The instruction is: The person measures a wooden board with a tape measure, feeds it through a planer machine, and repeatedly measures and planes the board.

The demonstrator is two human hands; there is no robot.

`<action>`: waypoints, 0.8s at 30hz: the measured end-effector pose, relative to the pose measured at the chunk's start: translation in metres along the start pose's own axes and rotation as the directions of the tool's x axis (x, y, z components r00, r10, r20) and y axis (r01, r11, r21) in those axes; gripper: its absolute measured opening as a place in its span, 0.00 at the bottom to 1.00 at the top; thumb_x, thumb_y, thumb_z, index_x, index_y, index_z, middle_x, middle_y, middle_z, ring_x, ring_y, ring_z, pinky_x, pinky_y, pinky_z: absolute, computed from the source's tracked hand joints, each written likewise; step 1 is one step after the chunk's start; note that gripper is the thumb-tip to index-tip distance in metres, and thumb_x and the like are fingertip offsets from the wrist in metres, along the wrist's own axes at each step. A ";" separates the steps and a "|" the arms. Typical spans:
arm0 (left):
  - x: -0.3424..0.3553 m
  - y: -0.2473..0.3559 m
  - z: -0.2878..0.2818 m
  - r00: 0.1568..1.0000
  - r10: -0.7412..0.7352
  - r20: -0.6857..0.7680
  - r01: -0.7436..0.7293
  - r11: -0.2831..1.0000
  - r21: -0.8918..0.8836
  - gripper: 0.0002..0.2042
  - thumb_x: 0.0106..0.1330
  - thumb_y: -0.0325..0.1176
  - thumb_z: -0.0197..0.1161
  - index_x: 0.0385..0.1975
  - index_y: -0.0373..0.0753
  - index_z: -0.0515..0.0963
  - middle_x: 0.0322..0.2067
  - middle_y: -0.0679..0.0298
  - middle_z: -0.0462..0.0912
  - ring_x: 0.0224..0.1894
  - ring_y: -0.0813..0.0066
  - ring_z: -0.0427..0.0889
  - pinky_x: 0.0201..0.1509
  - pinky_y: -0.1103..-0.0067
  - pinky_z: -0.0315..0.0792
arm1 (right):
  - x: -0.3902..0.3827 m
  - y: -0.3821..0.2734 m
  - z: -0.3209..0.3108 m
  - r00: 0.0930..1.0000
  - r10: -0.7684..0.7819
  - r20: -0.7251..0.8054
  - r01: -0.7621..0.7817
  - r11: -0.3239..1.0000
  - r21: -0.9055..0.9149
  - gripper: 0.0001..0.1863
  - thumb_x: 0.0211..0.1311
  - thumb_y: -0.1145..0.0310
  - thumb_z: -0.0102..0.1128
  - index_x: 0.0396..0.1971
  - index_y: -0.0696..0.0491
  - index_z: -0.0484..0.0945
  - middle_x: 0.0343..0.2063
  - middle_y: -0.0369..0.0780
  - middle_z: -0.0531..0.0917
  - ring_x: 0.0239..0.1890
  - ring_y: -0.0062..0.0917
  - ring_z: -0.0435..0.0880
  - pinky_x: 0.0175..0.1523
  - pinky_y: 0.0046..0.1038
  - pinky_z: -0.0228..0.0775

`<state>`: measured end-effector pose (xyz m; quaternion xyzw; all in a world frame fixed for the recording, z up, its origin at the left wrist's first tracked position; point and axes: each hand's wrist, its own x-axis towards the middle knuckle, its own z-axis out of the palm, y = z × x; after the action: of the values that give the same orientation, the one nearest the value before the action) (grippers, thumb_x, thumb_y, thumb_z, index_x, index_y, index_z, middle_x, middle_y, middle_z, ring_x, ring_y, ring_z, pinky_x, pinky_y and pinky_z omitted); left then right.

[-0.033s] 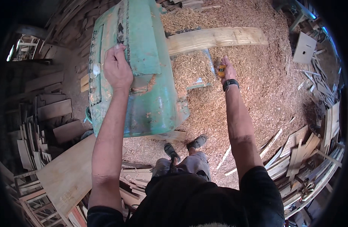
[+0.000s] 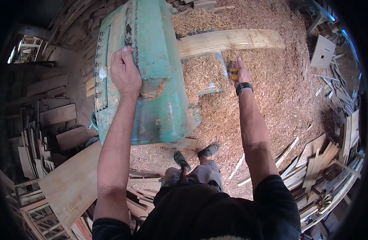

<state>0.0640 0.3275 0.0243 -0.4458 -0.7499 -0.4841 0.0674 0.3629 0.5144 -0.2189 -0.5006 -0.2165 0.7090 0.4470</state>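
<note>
**Two hands, one green machine, one board**

One left hand point(image 2: 126, 74) rests against the top of a single green machine point(image 2: 152, 116), its fingers curled closed beside a dark strip; the view is too poor to tell whether they grip an edge there. One right hand point(image 2: 242, 76), to the right of the machine, has its fingers around one yellow tool point(image 2: 234, 73). One dark watch point(image 2: 244, 87) circles that wrist. One pale board point(image 2: 232, 43) sticks out from the machine's right side, just beyond the right hand and apart from it in view. Wood shavings point(image 2: 288, 104) cover the floor, where two sandalled feet point(image 2: 208, 150) stand near the machine's close end. One pale panel point(image 2: 323, 52) lies at the far right, and one large sheet point(image 2: 74, 182) at the lower left.
</note>
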 end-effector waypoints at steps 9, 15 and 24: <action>-0.001 -0.005 -0.001 1.000 0.004 -0.016 -0.004 1.000 0.016 0.17 0.74 0.41 0.49 0.35 0.34 0.80 0.34 0.58 0.83 0.38 0.67 0.80 0.45 0.75 0.71 | 0.037 -0.001 0.041 0.999 -0.026 0.034 0.025 0.999 0.035 0.18 0.56 0.52 0.71 0.25 0.49 0.74 0.19 0.32 0.76 0.21 0.20 0.75 0.25 0.23 0.66; 0.002 -0.012 -0.003 0.998 0.034 -0.051 -0.032 0.999 0.041 0.16 0.74 0.40 0.50 0.36 0.34 0.80 0.35 0.59 0.84 0.39 0.71 0.80 0.47 0.77 0.71 | 0.056 -0.002 0.049 0.986 0.022 0.165 -0.026 0.999 0.025 0.17 0.59 0.51 0.68 0.26 0.47 0.74 0.19 0.31 0.75 0.22 0.20 0.73 0.28 0.24 0.66; 0.000 0.000 0.001 0.992 -0.015 -0.122 0.020 0.999 0.040 0.16 0.66 0.44 0.57 0.30 0.36 0.80 0.31 0.53 0.80 0.37 0.54 0.79 0.46 0.64 0.73 | 0.117 -0.025 0.004 0.973 0.049 0.227 -0.032 0.996 -0.080 0.20 0.66 0.51 0.58 0.43 0.53 0.79 0.38 0.40 0.83 0.42 0.30 0.82 0.51 0.35 0.76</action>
<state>0.0643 0.3279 0.0241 -0.4072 -0.7582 -0.4954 0.1180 0.3584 0.6268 -0.2586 -0.4366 -0.2828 0.7622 0.3854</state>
